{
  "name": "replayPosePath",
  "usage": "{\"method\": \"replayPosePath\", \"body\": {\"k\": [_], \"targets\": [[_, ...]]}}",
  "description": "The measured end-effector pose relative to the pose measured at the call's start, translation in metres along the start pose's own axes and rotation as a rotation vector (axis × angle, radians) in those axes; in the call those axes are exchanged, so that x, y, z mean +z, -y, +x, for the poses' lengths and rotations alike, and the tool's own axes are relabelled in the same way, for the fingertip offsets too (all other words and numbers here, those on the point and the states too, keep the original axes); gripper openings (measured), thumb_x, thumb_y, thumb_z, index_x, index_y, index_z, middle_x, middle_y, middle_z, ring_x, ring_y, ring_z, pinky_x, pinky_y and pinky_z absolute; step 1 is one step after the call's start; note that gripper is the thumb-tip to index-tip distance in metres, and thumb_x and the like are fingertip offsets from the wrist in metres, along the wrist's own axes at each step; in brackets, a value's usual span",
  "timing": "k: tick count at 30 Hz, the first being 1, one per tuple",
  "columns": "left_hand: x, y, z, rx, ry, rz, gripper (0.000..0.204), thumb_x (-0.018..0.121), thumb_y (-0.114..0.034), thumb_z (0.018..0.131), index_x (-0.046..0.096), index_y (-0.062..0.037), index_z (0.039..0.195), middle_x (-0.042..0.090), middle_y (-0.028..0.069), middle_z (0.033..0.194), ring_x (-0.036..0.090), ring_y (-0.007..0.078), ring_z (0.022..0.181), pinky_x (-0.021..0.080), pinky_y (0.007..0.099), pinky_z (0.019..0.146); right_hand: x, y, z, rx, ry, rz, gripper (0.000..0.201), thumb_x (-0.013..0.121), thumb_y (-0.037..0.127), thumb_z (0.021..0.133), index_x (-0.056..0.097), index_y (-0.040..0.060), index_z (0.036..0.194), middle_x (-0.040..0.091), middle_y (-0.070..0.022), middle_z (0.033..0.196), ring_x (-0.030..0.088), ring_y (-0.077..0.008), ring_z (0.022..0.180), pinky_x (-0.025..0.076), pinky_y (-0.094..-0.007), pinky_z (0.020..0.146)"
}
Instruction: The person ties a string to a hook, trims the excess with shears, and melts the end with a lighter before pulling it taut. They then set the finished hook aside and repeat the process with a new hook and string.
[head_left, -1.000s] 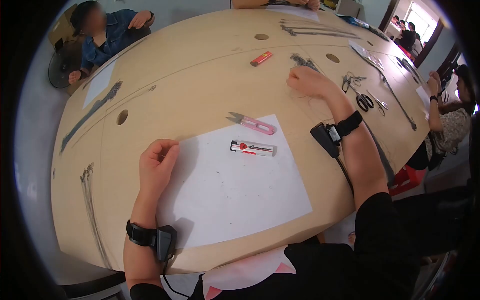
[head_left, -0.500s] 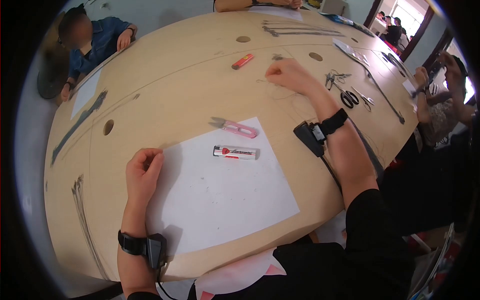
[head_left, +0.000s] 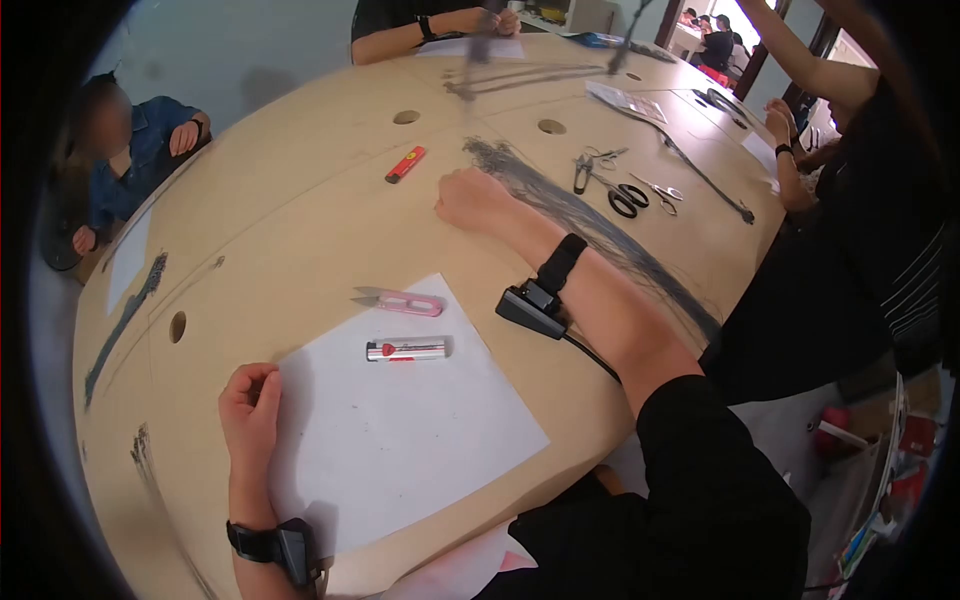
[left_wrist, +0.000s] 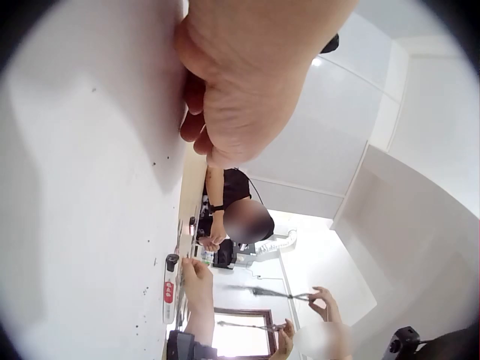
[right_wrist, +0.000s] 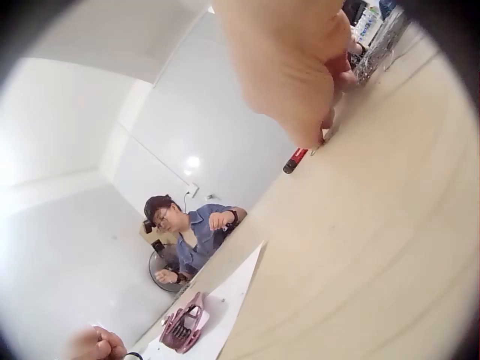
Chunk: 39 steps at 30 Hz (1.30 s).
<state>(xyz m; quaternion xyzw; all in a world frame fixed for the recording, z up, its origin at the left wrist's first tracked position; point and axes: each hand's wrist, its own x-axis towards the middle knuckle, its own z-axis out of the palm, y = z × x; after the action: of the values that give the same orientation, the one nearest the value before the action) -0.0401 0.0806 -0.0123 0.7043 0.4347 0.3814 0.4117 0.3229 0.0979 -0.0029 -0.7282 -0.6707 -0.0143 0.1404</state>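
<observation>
1. The dark wire bundle (head_left: pixel 560 205) lies across the far right part of the round wooden table (head_left: pixel 300 210), a long grey streak running from near the table's middle toward its right edge.
2. Our right hand (head_left: pixel 475 203) rests at the near end of that bundle, fingers curled in; we cannot tell whether they pinch a strand or merely touch the pile.
3. In the right wrist view the right hand's fingers (right_wrist: pixel 330 90) bend down to the tabletop, with the red lighter (right_wrist: pixel 295 160) lying just beyond them.
4. Our left hand (head_left: pixel 250 400) sits at the left edge of the white paper sheet (head_left: pixel 400 430), fingers curled loosely on the sheet's edge, with nothing visible inside them.
5. On the sheet lies a white lighter (head_left: pixel 407 350); the pink thread snips (head_left: pixel 400 301) lie just beyond it at the sheet's far edge.
6. Black-handled scissors (head_left: pixel 620 195) lie well to the right of the bundle's near end.
</observation>
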Motion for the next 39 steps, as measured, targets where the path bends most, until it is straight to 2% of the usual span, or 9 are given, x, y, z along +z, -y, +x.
{"method": "replayPosePath", "body": {"k": [4, 6, 10, 12, 16, 23, 27, 33, 39], "targets": [[-0.001, 0.000, -0.001, -0.001, -0.005, 0.010, 0.006, 0.053, -0.005, 0.077, 0.055, -0.0005, 0.080, 0.051, -0.0033, 0.067, 0.044, 0.0034, 0.059, 0.037, 0.0163, 0.056, 0.007, 0.001, -0.001, 0.037, -0.069, 0.032, 0.023, 0.045, 0.014, 0.068, 0.057, -0.0056, 0.072, 0.057, -0.0212, 0.076, 0.055, -0.0347, 0.077, 0.044, -0.0407, 0.070], [-0.001, -0.002, -0.001, 0.010, 0.003, 0.025, 0.006, 0.054, -0.005, 0.077, 0.056, -0.0008, 0.080, 0.052, -0.0034, 0.067, 0.045, 0.0033, 0.059, 0.037, 0.0165, 0.056, 0.004, 0.004, -0.003, -0.032, -0.250, -0.018, 0.023, 0.046, 0.015, 0.067, 0.056, -0.0049, 0.071, 0.057, -0.0205, 0.075, 0.055, -0.0350, 0.074, 0.043, -0.0422, 0.069], [-0.001, -0.004, -0.001, 0.007, 0.013, 0.056, 0.007, 0.053, -0.005, 0.078, 0.055, -0.0003, 0.082, 0.053, -0.0021, 0.070, 0.047, 0.0040, 0.062, 0.038, 0.0166, 0.058, -0.008, 0.009, -0.007, -0.198, -0.240, 0.009, 0.020, 0.048, 0.015, 0.067, 0.054, -0.0035, 0.069, 0.057, -0.0182, 0.071, 0.055, -0.0332, 0.068, 0.043, -0.0409, 0.062], [0.000, -0.006, -0.001, 0.023, 0.009, 0.034, 0.007, 0.055, -0.006, 0.076, 0.056, -0.0007, 0.080, 0.054, -0.0018, 0.067, 0.047, 0.0040, 0.060, 0.038, 0.0170, 0.056, -0.006, 0.010, -0.006, -0.124, -0.180, 0.338, 0.015, 0.052, 0.013, 0.066, 0.050, -0.0010, 0.068, 0.056, -0.0149, 0.065, 0.054, -0.0279, 0.060, 0.042, -0.0356, 0.055], [-0.002, -0.003, -0.001, 0.031, 0.003, 0.074, 0.009, 0.056, -0.007, 0.076, 0.056, 0.0000, 0.080, 0.056, 0.0003, 0.067, 0.049, 0.0051, 0.060, 0.040, 0.0182, 0.056, -0.014, 0.017, -0.009, -0.123, -0.158, 0.476, 0.012, 0.055, 0.010, 0.066, 0.048, 0.0011, 0.068, 0.053, -0.0102, 0.060, 0.052, -0.0189, 0.055, 0.040, -0.0290, 0.051], [-0.004, -0.011, -0.003, 0.009, 0.022, 0.106, 0.009, 0.056, -0.009, 0.076, 0.057, -0.0008, 0.081, 0.057, 0.0015, 0.069, 0.050, 0.0060, 0.060, 0.041, 0.0193, 0.057, -0.025, 0.028, -0.012, -0.215, -0.043, 0.460, 0.012, 0.054, 0.008, 0.067, 0.049, 0.0001, 0.075, 0.053, -0.0086, 0.063, 0.051, -0.0149, 0.059, 0.041, -0.0252, 0.054], [-0.004, -0.010, -0.003, 0.020, 0.022, 0.104, 0.010, 0.056, -0.009, 0.075, 0.057, -0.0008, 0.081, 0.057, 0.0016, 0.070, 0.050, 0.0065, 0.061, 0.042, 0.0196, 0.057, -0.042, 0.036, -0.021, -0.165, 0.211, 0.370, 0.012, 0.051, 0.007, 0.068, 0.051, -0.0006, 0.078, 0.052, -0.0058, 0.064, 0.048, -0.0127, 0.058, 0.040, -0.0243, 0.054], [-0.005, -0.009, -0.002, 0.074, 0.013, 0.143, 0.010, 0.056, -0.009, 0.077, 0.056, -0.0013, 0.083, 0.054, -0.0024, 0.067, 0.045, 0.0035, 0.059, 0.037, 0.0165, 0.054, -0.054, 0.035, -0.024, -0.054, 0.376, 0.420, 0.018, 0.049, 0.007, 0.067, 0.053, 0.0009, 0.084, 0.053, -0.0066, 0.072, 0.049, -0.0137, 0.061, 0.038, -0.0251, 0.051], [-0.003, -0.008, -0.002, 0.055, 0.016, 0.108, 0.016, 0.056, -0.007, 0.077, 0.057, -0.0018, 0.092, 0.055, -0.0027, 0.076, 0.044, 0.0029, 0.059, 0.038, 0.0161, 0.055, -0.053, 0.029, -0.022, -0.076, 0.361, 0.407, 0.020, 0.046, 0.004, 0.067, 0.053, -0.0011, 0.085, 0.048, -0.0013, 0.060, 0.043, -0.0091, 0.054, 0.035, -0.0229, 0.049]]}}
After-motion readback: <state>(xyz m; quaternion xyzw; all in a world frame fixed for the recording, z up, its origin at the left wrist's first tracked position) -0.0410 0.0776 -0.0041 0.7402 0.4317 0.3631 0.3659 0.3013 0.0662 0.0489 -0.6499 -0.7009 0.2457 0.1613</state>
